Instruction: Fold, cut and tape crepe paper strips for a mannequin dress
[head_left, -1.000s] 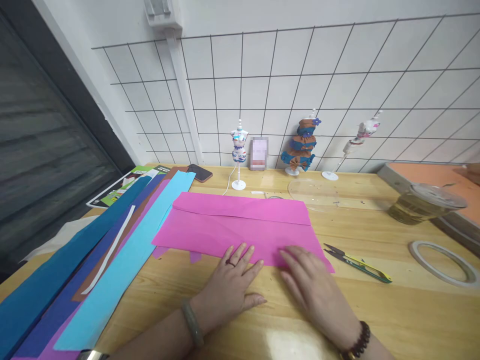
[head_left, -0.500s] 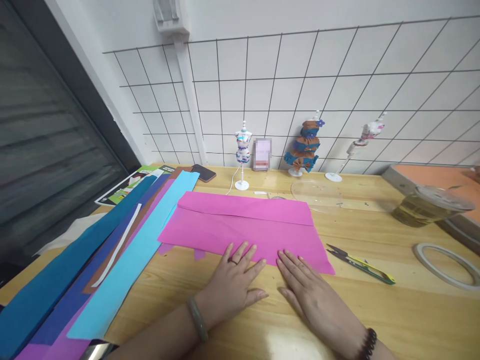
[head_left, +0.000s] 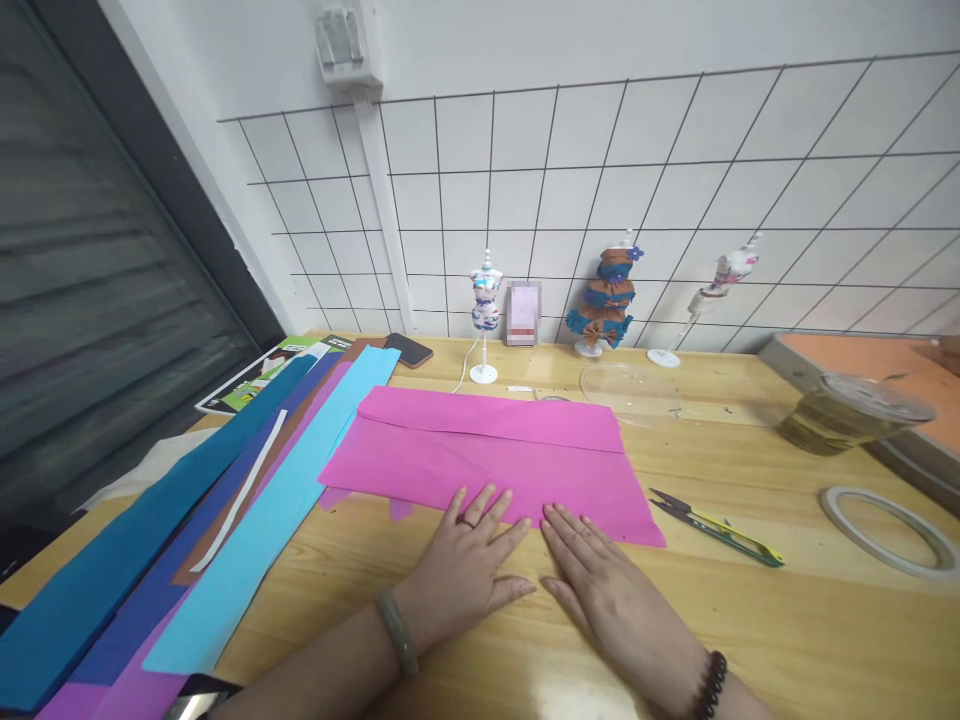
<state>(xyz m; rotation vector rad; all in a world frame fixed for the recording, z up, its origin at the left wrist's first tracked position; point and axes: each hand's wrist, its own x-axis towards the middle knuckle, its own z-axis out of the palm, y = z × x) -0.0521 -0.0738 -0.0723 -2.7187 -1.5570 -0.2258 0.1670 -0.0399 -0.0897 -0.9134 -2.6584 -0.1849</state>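
Observation:
A pink sheet (head_left: 480, 470), which looks like crepe paper or thin fabric, lies across the wooden table with a fold line running along its far part. My left hand (head_left: 469, 560) rests flat with fingers spread, its fingertips on the sheet's near edge. Beside it my right hand (head_left: 604, 585) lies flat too, fingers stretched out over the same edge, a little to the right. Neither hand grips anything. Small pink scraps (head_left: 401, 509) stick out from under the sheet's near left side.
At left lie long strips, among them a light blue strip (head_left: 277, 520) and a teal strip (head_left: 150, 540). Thread snips (head_left: 716, 527) and a tape roll (head_left: 889, 532) lie at right, near a lidded cup (head_left: 847, 415). Along the wall stand small dress forms (head_left: 485, 300) and a phone (head_left: 523, 314).
My right hand has slid slightly left along the near edge, closer to my left hand. My left hand stays in place. The view has tilted up a little.

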